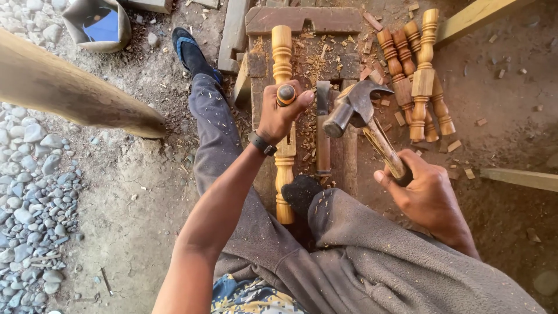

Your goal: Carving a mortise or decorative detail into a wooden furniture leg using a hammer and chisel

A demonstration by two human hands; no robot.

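Gripping a chisel [285,95], left hand [281,116] is closed round its handle, upright over a turned spindle [283,125] at frame centre. Spindle lies lengthwise on a wooden block [325,64], a foot [300,195] pinning its near end. Right hand [427,195], at 4 o'clock from the chisel, is closed on a claw hammer [356,107], head just beside the chisel. Finished spindles [415,75] at 2 o'clock. Gravel [32,197] at 9.

Dull grey metal hammer head [354,104], worn wooden handle [383,148], smooth turned wooden spindle [283,52], rough wood chips [314,61]
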